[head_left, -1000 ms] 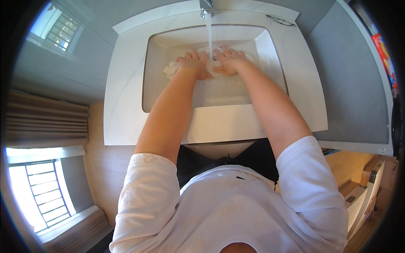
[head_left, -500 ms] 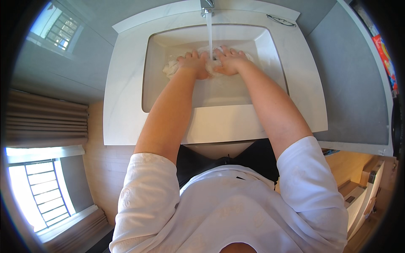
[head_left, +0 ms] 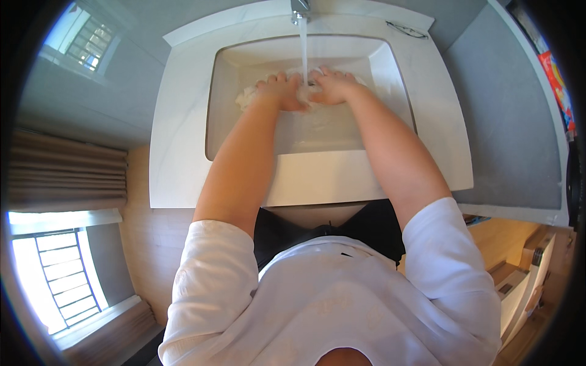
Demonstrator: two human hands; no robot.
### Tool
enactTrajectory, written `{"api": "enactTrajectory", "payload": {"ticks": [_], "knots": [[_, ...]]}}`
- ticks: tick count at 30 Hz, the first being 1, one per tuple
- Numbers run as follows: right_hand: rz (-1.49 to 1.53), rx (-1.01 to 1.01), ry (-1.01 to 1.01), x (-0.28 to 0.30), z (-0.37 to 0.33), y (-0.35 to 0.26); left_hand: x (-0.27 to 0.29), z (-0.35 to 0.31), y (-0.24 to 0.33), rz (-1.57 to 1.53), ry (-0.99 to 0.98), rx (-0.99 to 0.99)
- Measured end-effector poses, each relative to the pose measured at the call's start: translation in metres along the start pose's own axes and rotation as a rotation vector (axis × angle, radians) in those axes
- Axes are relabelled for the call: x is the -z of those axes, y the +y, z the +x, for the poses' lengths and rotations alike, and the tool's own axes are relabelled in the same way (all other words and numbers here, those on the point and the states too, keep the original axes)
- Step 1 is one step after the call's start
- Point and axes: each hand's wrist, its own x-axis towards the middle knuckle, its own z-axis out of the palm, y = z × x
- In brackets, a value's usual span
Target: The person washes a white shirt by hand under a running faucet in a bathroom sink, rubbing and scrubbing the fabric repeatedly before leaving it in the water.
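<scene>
A pale, wet cloth (head_left: 246,97) lies bunched in the water of the white sink (head_left: 317,135), partly covered by my hands; what kind of cloth it is cannot be made out. My left hand (head_left: 282,91) presses down on its left part, fingers spread and thumb toward the middle. On the right part rests my right hand (head_left: 332,86), also with its fingers apart. Between the two hands, a stream of water (head_left: 303,52) falls from the chrome faucet (head_left: 300,11) onto the cloth. The fingertips are partly lost in the water and folds.
A white marbled countertop (head_left: 180,131) surrounds the sink. Folded eyeglasses (head_left: 407,30) lie on it at the far right. A grey panel (head_left: 506,116) stands to the right, with a red package (head_left: 553,76) beyond it. A brown curtain (head_left: 67,174) hangs at the left.
My left hand has shifted slightly, its thumb side moving a little to the right. My right hand stays nearly in place, and the water keeps running.
</scene>
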Motion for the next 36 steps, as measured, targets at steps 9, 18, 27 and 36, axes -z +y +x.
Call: {"api": "enactTrajectory", "payload": {"ticks": [9,18,27,36], "knots": [[0.207,-0.428,0.264,0.032,0.001,0.061,0.024,0.006,-0.045,-0.408,0.252,0.235],[0.021,-0.474,-0.043,0.031,0.003,0.027,0.001,0.029,-0.048,-0.314,-0.066,0.22],[0.097,-0.378,0.014,0.016,0.006,0.007,-0.019,0.042,-0.039,-0.702,0.176,0.212],[-0.048,-0.303,0.114,-0.006,0.004,0.003,-0.003,0.015,0.005,-0.338,0.175,0.3]]}}
